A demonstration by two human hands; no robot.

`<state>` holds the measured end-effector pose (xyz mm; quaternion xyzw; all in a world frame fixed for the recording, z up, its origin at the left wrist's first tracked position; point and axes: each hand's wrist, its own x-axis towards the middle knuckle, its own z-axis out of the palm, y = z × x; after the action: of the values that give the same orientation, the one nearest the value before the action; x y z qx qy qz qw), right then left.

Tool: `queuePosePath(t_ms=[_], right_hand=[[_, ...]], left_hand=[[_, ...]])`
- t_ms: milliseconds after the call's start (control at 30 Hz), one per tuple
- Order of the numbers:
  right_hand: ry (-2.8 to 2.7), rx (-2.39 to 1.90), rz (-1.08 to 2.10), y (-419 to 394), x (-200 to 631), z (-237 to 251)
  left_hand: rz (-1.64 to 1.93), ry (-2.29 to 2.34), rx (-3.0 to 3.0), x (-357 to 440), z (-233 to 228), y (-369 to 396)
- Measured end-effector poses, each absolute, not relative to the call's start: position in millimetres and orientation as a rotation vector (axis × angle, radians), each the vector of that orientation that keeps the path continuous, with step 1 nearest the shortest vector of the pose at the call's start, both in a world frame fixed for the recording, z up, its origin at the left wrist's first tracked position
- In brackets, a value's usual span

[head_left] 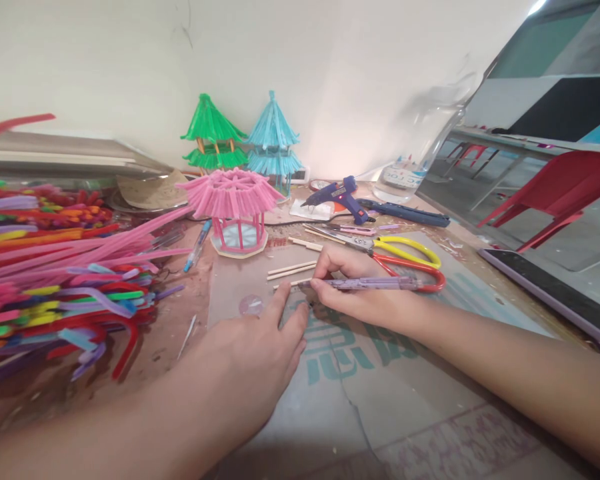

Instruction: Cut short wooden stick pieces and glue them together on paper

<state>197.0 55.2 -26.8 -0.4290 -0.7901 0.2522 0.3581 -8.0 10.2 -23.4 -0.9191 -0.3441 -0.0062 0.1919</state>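
Note:
My right hand (350, 280) pinches a slim purple pen (375, 284), its tip down at a thin wooden stick (295, 285) on the plastic-covered table. My left hand (260, 347) lies low with fingers stretched out, its index fingertip at the left end of that stick. Just beyond lie more wooden sticks (291, 270), partly hidden by my right hand. Scissors (405, 257) with yellow and red handles rest behind that hand. A pink pavilion model (236, 213) stands farther back, its roof made of fuzzy strips.
Green (215, 133) and blue (274, 137) pavilion models stand by the wall. A purple glue gun (343, 198), blue pliers-like tool (405, 212) and clear jar (410, 160) sit at back right. Colourful pipe cleaners (70, 267) pile up left; a phone (555, 290) lies right.

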Motion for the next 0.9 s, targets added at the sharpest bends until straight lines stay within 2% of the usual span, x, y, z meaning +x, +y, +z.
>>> queuePosePath(t_ms=[900], right_hand=[[-2.051,-1.122,0.621,57.6,198.5,-29.2]], left_hand=[[-0.071,-0.979,-2.608,-8.4,-23.7,9.6]])
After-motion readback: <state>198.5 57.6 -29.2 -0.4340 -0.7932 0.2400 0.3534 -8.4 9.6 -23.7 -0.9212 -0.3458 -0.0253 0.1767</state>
